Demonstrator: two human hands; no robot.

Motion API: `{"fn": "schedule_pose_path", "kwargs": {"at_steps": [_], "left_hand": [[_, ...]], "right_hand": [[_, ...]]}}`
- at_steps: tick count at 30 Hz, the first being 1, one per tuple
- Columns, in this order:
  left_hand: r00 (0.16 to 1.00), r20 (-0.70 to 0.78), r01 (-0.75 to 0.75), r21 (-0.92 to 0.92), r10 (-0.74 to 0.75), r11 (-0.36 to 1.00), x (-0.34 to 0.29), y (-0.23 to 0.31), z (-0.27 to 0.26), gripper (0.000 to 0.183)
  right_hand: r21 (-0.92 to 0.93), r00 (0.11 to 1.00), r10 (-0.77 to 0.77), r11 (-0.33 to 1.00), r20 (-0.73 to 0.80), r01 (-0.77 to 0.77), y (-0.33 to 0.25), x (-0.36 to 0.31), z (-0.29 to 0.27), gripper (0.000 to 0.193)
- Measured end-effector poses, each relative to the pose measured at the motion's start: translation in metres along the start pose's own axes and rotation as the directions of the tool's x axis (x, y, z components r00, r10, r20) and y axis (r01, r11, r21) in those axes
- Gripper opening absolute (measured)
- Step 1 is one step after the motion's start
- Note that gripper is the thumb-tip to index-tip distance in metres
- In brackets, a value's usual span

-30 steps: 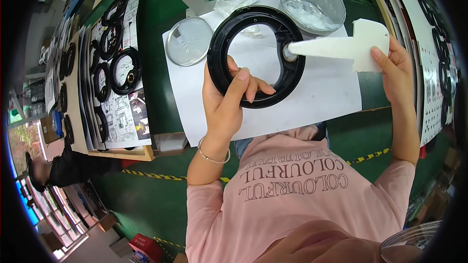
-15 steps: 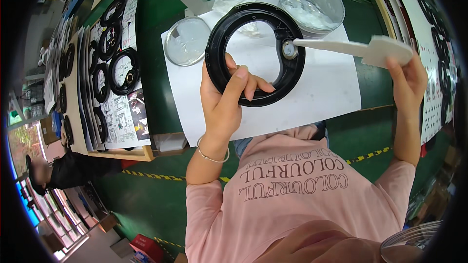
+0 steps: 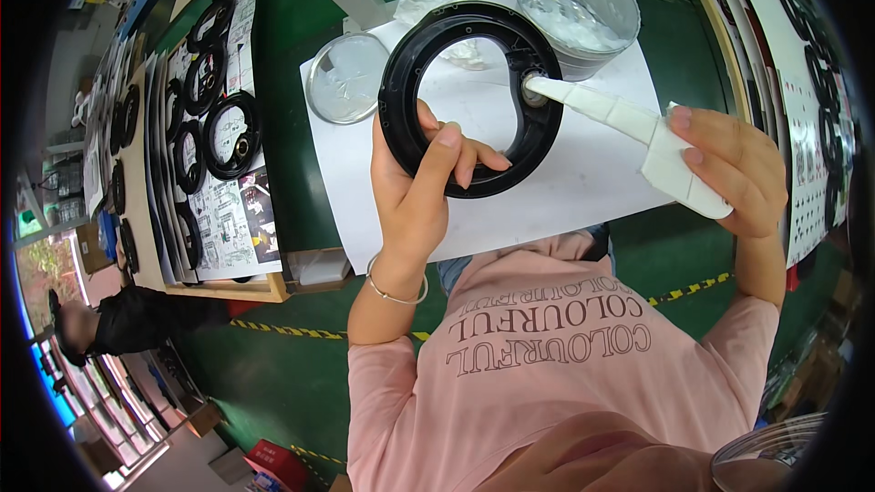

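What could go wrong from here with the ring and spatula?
Slip: the white spatula has its tip at the small round socket; a slip might scrape or smear the black ring.

Twist: only the left hand grips the ring, at its lower left, so pressure from the right hand could turn it.

Bump: the ring overlaps the open tub in this view; the gap is unclear, so they might knock.

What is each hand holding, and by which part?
Left hand: the black ring, by its lower-left side. Right hand: the white spatula, by its broad end.
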State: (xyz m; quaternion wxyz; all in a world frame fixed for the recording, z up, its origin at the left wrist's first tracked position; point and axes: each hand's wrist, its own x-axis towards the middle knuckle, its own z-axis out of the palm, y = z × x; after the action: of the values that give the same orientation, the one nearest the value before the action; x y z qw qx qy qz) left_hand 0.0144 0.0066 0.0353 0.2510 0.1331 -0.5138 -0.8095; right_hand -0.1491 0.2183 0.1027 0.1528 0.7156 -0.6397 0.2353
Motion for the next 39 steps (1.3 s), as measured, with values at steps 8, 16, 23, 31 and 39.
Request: {"fn": "schedule_pose_path", "kwargs": {"at_steps": [8, 16, 23, 31, 39], "left_hand": [[1.000, 0.016, -0.027, 0.019, 0.027, 0.999, -0.001, -0.001, -0.003, 0.011], [0.996, -0.085, 0.013, 0.009, -0.013, 1.000, 0.000, -0.003, -0.006, 0.009], [0.991, -0.132, -0.001, -0.003, 0.000, 1.000, -0.002, -0.003, -0.015, 0.011], [0.994, -0.107, 0.012, -0.071, -0.020, 0.997, -0.003, -0.005, -0.006, 0.011], [0.990, -0.139, -0.009, -0.063, 0.000, 0.998, -0.003, -0.008, -0.014, 0.010]], "right_hand": [[-0.013, 0.998, -0.004, 1.000, -0.060, 0.003, 0.001, -0.003, -0.001, 0.024], [-0.375, 0.996, 0.034, 0.927, 0.079, -0.002, 0.025, -0.044, 0.043, 0.018], [-0.307, 0.969, 0.243, 0.919, -0.048, -0.246, -0.011, -0.092, 0.030, 0.021], [0.963, 0.053, 0.974, -0.210, 0.222, -0.170, -0.014, -0.057, 0.094, 0.029], [0.925, -0.145, 0.930, -0.357, 0.339, -0.127, -0.042, -0.088, 0.082, 0.030]]}}
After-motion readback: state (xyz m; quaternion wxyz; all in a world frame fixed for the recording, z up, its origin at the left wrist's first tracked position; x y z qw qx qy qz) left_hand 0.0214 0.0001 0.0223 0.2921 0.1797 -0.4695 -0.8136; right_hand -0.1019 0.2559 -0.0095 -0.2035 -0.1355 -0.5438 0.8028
